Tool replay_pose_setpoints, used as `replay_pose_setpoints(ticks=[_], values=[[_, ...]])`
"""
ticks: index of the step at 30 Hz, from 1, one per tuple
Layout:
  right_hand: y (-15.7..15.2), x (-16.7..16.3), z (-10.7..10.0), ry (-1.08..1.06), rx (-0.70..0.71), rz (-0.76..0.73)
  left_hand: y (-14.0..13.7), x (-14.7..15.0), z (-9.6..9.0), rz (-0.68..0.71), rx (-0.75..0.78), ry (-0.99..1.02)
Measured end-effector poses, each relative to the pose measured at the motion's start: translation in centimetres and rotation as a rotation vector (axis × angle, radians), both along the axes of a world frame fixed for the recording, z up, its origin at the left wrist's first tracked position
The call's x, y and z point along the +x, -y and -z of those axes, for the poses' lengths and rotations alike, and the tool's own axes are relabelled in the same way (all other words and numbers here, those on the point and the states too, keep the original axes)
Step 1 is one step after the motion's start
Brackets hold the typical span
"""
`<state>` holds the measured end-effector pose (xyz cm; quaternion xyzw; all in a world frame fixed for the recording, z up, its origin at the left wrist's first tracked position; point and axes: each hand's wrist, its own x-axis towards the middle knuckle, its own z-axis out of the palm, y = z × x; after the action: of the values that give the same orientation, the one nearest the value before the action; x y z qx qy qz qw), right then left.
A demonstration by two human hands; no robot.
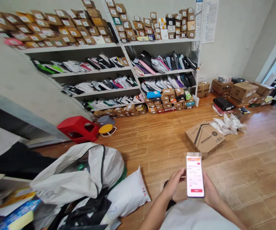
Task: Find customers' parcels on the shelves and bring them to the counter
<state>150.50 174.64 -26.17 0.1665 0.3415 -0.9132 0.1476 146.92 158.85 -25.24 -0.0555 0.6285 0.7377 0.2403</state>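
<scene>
A smartphone (195, 179) is held upright in front of my body, its lit screen facing me with a red button near the bottom. My left hand (175, 182) grips its left edge, fingertips reaching behind the case. Along the right edge, my right hand (211, 189) is closed on the phone, with most of its fingers hidden behind it. Past the phone, a large flat cardboard box (205, 138) lies on the floor, apart from both hands.
Shelving (162, 42) along the wall holds many labelled parcels. A red plastic stool (78, 127) and a yellow stool (106, 129) stand at its left. A white sack (68, 179) and a stuffed white bag (128, 188) lie near my left. More cartons (243, 91) sit far right.
</scene>
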Motion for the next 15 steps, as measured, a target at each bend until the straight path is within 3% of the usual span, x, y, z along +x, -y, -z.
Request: replay_pose_setpoints(ticks=[5,15], values=[[-0.2,0.3,0.6,0.028,-0.03,-0.06,0.3,0.4,-1.0,-0.027,-0.057,-0.035],[1.0,0.6,2.2,0.02,0.059,-0.084,1.4,0.0,0.6,-0.017,-0.181,-0.056]])
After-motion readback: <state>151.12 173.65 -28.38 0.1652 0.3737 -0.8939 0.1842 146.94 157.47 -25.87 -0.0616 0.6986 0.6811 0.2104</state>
